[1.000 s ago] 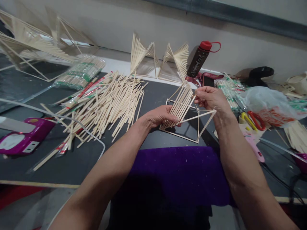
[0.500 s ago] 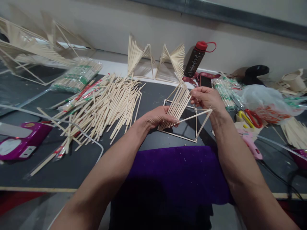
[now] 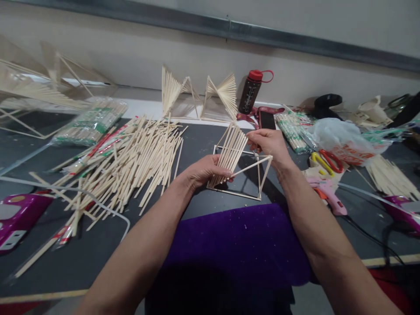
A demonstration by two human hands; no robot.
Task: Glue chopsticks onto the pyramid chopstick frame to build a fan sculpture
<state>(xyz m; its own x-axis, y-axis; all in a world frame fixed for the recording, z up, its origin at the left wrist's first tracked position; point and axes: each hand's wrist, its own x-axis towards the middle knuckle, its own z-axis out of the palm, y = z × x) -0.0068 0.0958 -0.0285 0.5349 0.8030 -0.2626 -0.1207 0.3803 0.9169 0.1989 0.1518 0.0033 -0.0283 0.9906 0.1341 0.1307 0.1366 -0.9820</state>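
Clasped in my left hand [image 3: 206, 170], the stick row [image 3: 232, 148] sits beyond the purple cloth [image 3: 236, 240]; my right hand [image 3: 271, 143] pinches its upper edge, where light, even pressure should protect the spacing.

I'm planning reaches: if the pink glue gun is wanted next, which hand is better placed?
Probably the right hand: the pink glue gun lies on that side, nearer to it. The left hand is farther away and holds the slanted sticks.

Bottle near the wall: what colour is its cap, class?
The cap is red, seen best in the head view.
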